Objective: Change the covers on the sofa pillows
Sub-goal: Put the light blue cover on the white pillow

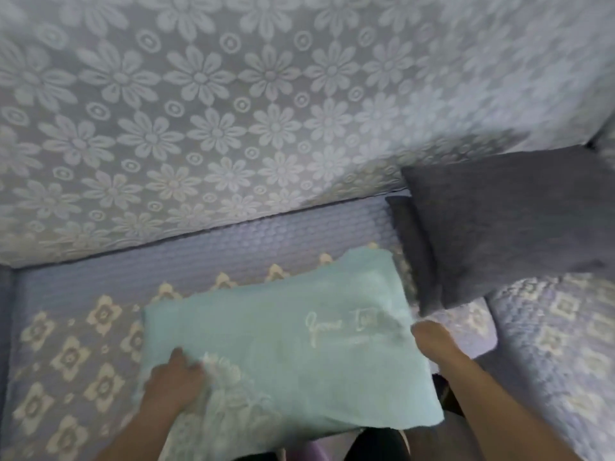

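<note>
Hands: left (173, 380) pinches teal cover (286, 341), right (432, 341) grips its edge; suggest pulling evenly, grey pillow (506, 224) beyond right hand.

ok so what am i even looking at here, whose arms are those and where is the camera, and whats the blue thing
There is no machine here. The arms belong to a person wearing a camera on their head, so this single picture looks forward and down over their own hands at a sofa.

The flower-patterned fabric across the top is the sofa back; the quilted patterned part below it is the seat.

The blue thing is a light blue pillow cover with white lettering, lying on the seat. The left hand rests on its near left part; the picture is too blurred to say whether it grips. The right hand is at the cover's right edge, and its fingers are likewise unclear.

Two dark grey pillows lean at the right.
</note>
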